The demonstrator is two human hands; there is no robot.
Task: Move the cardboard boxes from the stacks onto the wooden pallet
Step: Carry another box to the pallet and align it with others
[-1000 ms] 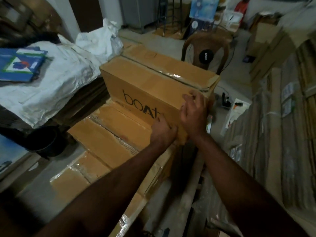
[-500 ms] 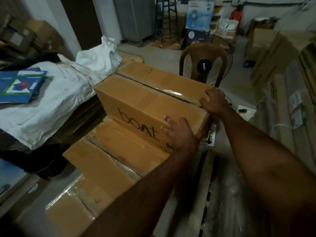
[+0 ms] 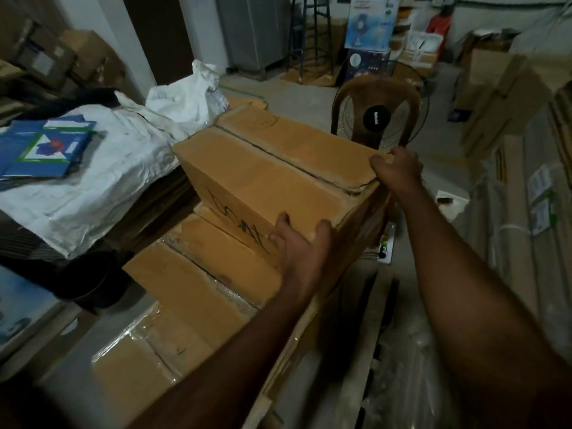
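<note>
Cardboard boxes lie in a low row, and one top box (image 3: 272,181) with black lettering sits on the far end of this lower row (image 3: 198,292). The left hand (image 3: 301,246) presses on its near right corner, thumb on top and fingers spread on the front face. The right hand (image 3: 397,167) curls over its far right top edge. Wooden pallet (image 3: 362,345) slats show just right of the row. I judge this box is being placed; whether more stacks (image 3: 507,97) remain, I cannot tell.
</note>
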